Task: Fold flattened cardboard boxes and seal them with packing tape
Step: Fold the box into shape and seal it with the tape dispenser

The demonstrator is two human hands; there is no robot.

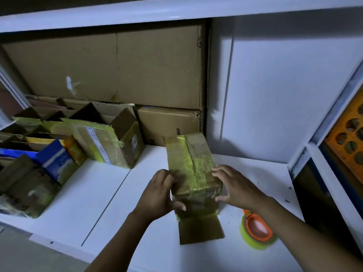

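A small brown cardboard box (193,165) stands on the white table (94,193), its top covered in yellow-green tape. One flap at its near end lies flat on the table. My left hand (159,195) grips the box's near left side, thumb on the front face. My right hand (233,185) rests against the right side with fingers spread, thumb at the near corner. A roll of yellow-green packing tape on an orange dispenser (257,230) lies on the table under my right forearm.
Several taped boxes (110,142) and flattened cartons lean in a row at the left. Large brown cartons (117,67) fill the back under a white shelf. A white panel rises on the right, with an orange perforated crate (349,138) beyond it.
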